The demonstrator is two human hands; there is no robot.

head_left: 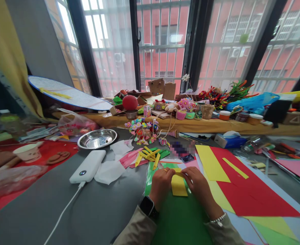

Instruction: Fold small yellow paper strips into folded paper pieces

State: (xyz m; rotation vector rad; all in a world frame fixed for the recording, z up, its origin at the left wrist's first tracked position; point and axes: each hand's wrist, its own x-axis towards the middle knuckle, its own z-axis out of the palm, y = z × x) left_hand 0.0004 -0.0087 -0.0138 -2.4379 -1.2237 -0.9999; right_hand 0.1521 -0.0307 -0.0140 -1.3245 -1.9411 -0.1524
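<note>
A small piece of yellow paper [179,186] lies over the green mat in front of me, its far edge pinched in both hands. My left hand [161,182], with a black watch at the wrist, is closed on the paper's upper left corner. My right hand [196,182] grips the upper right corner; a beaded bracelet circles that wrist. Along the held edge the paper looks folded into a narrow band. Just beyond the hands, several folded yellow paper strips [150,154] lie in a loose pile on green and pink paper.
Red paper [257,190] and a larger yellow sheet [212,163] lie to the right. On the left are a white power bank [88,166] with a cable, a metal plate [83,140] and white tissue [110,172]. Craft items crowd the windowsill, including a red ball [129,102].
</note>
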